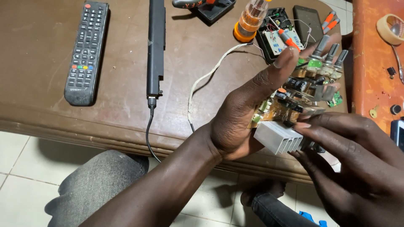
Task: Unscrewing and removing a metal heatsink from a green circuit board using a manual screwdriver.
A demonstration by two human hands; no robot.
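Note:
My left hand [244, 113] holds a brown circuit board [277, 108] from below and behind, thumb up along its top edge. The board carries black capacitors, three knobbed potentiometers [330, 54] along its far edge and a ribbed aluminium heatsink [277, 138] at its near end. My right hand [357, 164] comes in from the lower right, with its fingertips resting on the heatsink and the board's near edge. Both hands hover over the front edge of a dark brown table [118, 122].
On the table lie a black remote control [86, 52], a long black bar with a cable [155, 46], a white cord [206, 77], an orange-and-clear tool [251, 19], an opened black device with wires [280, 35], a phone [308, 19] and orange-handled pliers [330, 21]. An orange surface with a tape roll [391, 28] stands right.

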